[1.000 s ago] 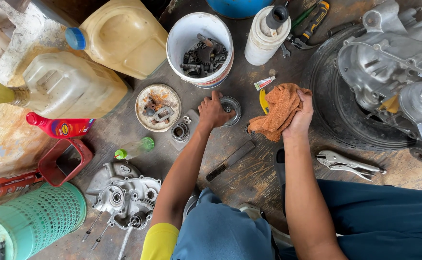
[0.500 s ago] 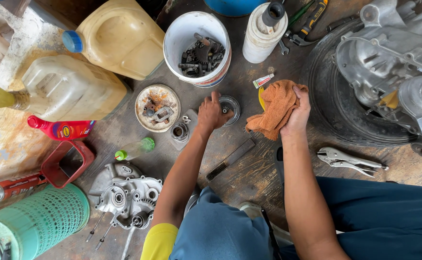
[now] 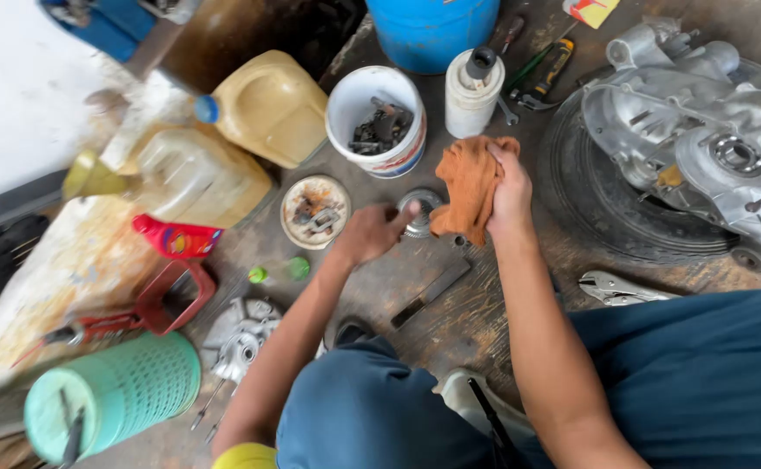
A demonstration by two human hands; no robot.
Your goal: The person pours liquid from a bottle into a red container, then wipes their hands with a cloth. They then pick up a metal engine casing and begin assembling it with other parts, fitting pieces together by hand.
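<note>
My right hand (image 3: pixel 509 187) grips an orange rag (image 3: pixel 469 182), lifted just above the dirty floor. My left hand (image 3: pixel 372 233) reaches forward, its fingertips on a round metal part (image 3: pixel 418 208) lying on the floor beside the rag; whether the fingers grip it I cannot tell. A shallow round dish (image 3: pixel 313 211) with small rusty parts sits just left of that hand. A flat dark metal bar (image 3: pixel 432 293) lies on the floor between my forearms.
A white bucket (image 3: pixel 377 122) of metal parts, a white bottle (image 3: pixel 473 93) and two yellowish jugs (image 3: pixel 224 148) stand ahead. An engine casing (image 3: pixel 701 130) rests on a tyre (image 3: pixel 606 208) at right, pliers (image 3: pixel 619 287) beside it. Teal basket (image 3: pixel 111 395), another casing (image 3: pixel 237 343) at left.
My right hand has lifted the orange rag and drawn it leftward, nearer the round metal part. My left hand stays at that part. The view has shifted.
</note>
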